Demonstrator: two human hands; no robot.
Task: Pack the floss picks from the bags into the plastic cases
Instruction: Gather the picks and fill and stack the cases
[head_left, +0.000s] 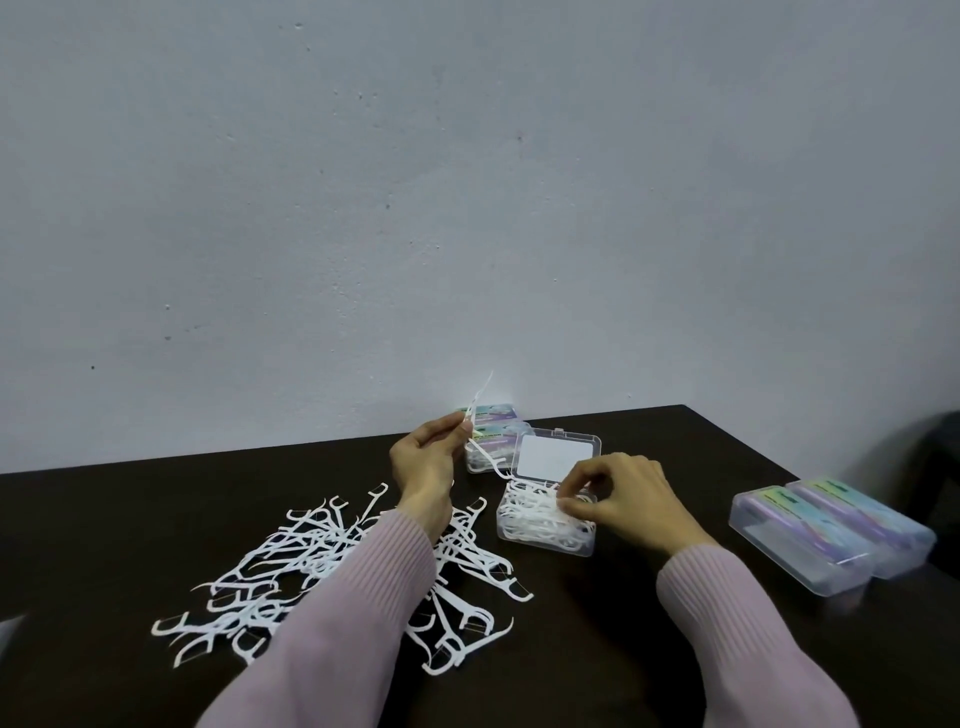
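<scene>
Floss picks (332, 577), white and thin with hooked heads, lie tangled in a loose pile on the dark table (104, 519), so much is unpacked; the open plastic case (545, 519) looks nearly full, with closed cases (831, 535) at right. Left hand (426, 462) pinches a few picks upright; right hand (623, 499) fingers curl onto picks in the case

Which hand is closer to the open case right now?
Right. The right hand reaches into the open case, fingertips on the picks inside. The left hand is up and to the case's left, pinching a floss pick.
</scene>
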